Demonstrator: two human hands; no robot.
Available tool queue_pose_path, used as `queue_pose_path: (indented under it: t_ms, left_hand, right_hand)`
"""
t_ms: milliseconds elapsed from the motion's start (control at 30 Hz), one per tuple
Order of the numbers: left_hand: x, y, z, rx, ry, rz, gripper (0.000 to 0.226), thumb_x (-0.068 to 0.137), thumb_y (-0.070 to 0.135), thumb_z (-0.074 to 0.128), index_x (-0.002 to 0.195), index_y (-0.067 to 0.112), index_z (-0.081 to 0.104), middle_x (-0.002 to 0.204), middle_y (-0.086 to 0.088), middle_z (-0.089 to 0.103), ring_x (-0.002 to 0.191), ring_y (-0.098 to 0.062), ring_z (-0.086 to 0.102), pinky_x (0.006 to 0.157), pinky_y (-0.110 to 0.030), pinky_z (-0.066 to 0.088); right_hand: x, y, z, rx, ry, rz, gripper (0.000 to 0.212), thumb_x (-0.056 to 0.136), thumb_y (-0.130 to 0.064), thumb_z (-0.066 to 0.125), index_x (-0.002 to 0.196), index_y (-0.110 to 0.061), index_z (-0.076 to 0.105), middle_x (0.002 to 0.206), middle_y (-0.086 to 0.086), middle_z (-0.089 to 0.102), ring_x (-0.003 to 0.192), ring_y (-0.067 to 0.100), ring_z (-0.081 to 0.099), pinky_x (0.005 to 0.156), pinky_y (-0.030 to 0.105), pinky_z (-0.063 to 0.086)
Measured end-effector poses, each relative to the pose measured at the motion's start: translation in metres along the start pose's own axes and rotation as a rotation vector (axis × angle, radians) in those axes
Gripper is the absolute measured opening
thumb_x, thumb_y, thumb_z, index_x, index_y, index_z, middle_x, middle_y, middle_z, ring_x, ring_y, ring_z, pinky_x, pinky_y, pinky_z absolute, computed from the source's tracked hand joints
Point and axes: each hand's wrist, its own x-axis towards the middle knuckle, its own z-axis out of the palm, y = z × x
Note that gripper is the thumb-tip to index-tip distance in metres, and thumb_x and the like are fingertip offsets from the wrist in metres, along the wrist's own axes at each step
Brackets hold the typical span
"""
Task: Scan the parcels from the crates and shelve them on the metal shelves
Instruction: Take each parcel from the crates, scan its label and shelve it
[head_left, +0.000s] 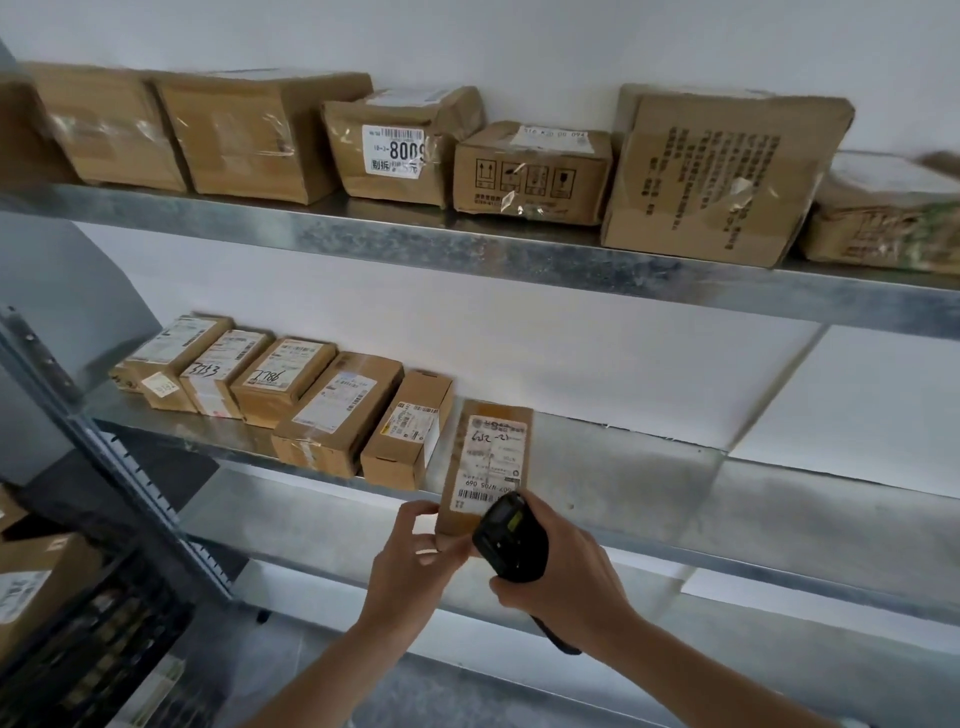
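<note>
Six parcels line the upper shelf (467, 249), and six more sit in a row on the middle shelf (649, 467). The left hand (415, 561) pinches the near end of a seventh parcel (488, 462), which lies on the middle shelf's front edge. The right hand (566, 566) grips a black scanner (511, 538) just beside its label.

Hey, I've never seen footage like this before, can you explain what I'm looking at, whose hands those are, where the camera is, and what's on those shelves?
There is no machine here: a person wears a camera on the head, so you look forward and down at their own hands. The left hand pinches the near end of a small parcel lying on the middle metal shelf. The right hand grips a black handheld scanner, held over the parcel's barcode label. Left of it sits a row of small parcels; larger boxes line the upper shelf. A dark crate with more parcels shows at lower left.
</note>
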Motion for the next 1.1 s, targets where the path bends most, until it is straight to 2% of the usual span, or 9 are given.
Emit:
queue_pose_path:
  t_ms: [100, 200, 433, 533, 633, 733, 833, 1000, 1100]
  left_hand:
    - [0.024, -0.008, -0.002, 0.017, -0.015, 0.035, 0.05, 0.08, 0.05, 0.074, 0.12, 0.034, 0.049, 0.098, 0.02, 0.07, 0.092, -0.002, 0.068, 0.066, -0.007, 0.041]
    - [0.05, -0.013, -0.009, 0.039, -0.003, 0.053, 0.041, 0.087, 0.044, 0.07, 0.122, 0.034, 0.051, 0.1, 0.025, 0.067, 0.086, 0.008, 0.063, 0.061, -0.001, 0.043]
    - [0.091, -0.028, -0.018, 0.17, 0.057, 0.11, 0.03, 0.093, 0.042, 0.066, 0.12, 0.04, 0.052, 0.1, 0.032, 0.061, 0.088, 0.013, 0.06, 0.067, 0.002, 0.045]
    - [0.099, -0.032, -0.016, 0.197, 0.099, 0.136, 0.029, 0.091, 0.041, 0.068, 0.117, 0.043, 0.054, 0.098, 0.033, 0.064, 0.09, 0.015, 0.061, 0.078, -0.006, 0.052]
    - [0.105, -0.032, -0.013, 0.208, 0.157, 0.151, 0.031, 0.091, 0.038, 0.068, 0.12, 0.041, 0.057, 0.103, 0.026, 0.069, 0.098, 0.006, 0.065, 0.086, -0.022, 0.058]
    - [0.108, -0.024, -0.009, 0.306, 0.204, 0.192, 0.037, 0.093, 0.041, 0.064, 0.129, 0.036, 0.057, 0.109, 0.018, 0.072, 0.102, 0.0, 0.066, 0.091, -0.031, 0.056]
    - [0.114, -0.016, -0.005, 0.367, 0.222, 0.191, 0.046, 0.095, 0.044, 0.061, 0.138, 0.03, 0.055, 0.116, 0.011, 0.073, 0.11, -0.011, 0.068, 0.1, -0.042, 0.053]
    - [0.119, -0.008, -0.002, 0.373, 0.215, 0.176, 0.046, 0.092, 0.052, 0.057, 0.135, 0.035, 0.055, 0.116, 0.015, 0.073, 0.107, -0.011, 0.07, 0.097, -0.047, 0.055]
    - [0.124, -0.006, -0.001, 0.357, 0.203, 0.149, 0.052, 0.089, 0.063, 0.05, 0.136, 0.04, 0.051, 0.113, 0.016, 0.073, 0.102, -0.01, 0.071, 0.086, -0.049, 0.06]
  right_hand:
    - [0.025, 0.002, 0.011, -0.009, 0.008, 0.036, 0.085, 0.06, -0.041, 0.085, 0.135, -0.049, 0.044, 0.119, -0.026, 0.066, 0.103, 0.006, 0.063, 0.083, 0.026, 0.06]
    - [0.049, 0.003, 0.025, -0.022, -0.015, 0.06, 0.084, 0.062, -0.041, 0.087, 0.136, -0.047, 0.047, 0.119, -0.023, 0.067, 0.102, 0.005, 0.062, 0.079, 0.021, 0.057]
    - [0.085, 0.005, 0.049, -0.023, -0.042, 0.074, 0.08, 0.063, -0.04, 0.087, 0.132, -0.047, 0.048, 0.114, -0.022, 0.066, 0.1, 0.006, 0.063, 0.078, 0.023, 0.058]
    - [0.099, 0.007, 0.051, -0.03, -0.028, 0.062, 0.082, 0.064, -0.04, 0.088, 0.135, -0.046, 0.047, 0.12, -0.02, 0.066, 0.104, 0.007, 0.062, 0.082, 0.022, 0.058]
    - [0.109, 0.009, 0.048, -0.041, -0.044, 0.05, 0.081, 0.068, -0.039, 0.088, 0.136, -0.045, 0.046, 0.119, -0.021, 0.065, 0.102, 0.005, 0.061, 0.074, 0.012, 0.049]
    - [0.116, 0.011, 0.045, -0.047, -0.042, 0.05, 0.079, 0.069, -0.039, 0.087, 0.135, -0.045, 0.046, 0.111, -0.023, 0.062, 0.098, 0.004, 0.06, 0.065, 0.009, 0.042]
    - [0.125, 0.014, 0.042, -0.05, -0.044, 0.043, 0.078, 0.069, -0.04, 0.087, 0.136, -0.045, 0.046, 0.114, -0.022, 0.064, 0.099, 0.004, 0.06, 0.07, 0.01, 0.044]
    - [0.14, 0.019, 0.039, -0.059, -0.064, 0.033, 0.081, 0.068, -0.04, 0.087, 0.137, -0.044, 0.045, 0.121, -0.019, 0.066, 0.101, 0.005, 0.061, 0.073, 0.014, 0.049]
    - [0.147, 0.022, 0.037, -0.054, -0.068, 0.013, 0.08, 0.067, -0.037, 0.087, 0.136, -0.043, 0.047, 0.12, -0.018, 0.067, 0.102, 0.007, 0.062, 0.078, 0.02, 0.054]
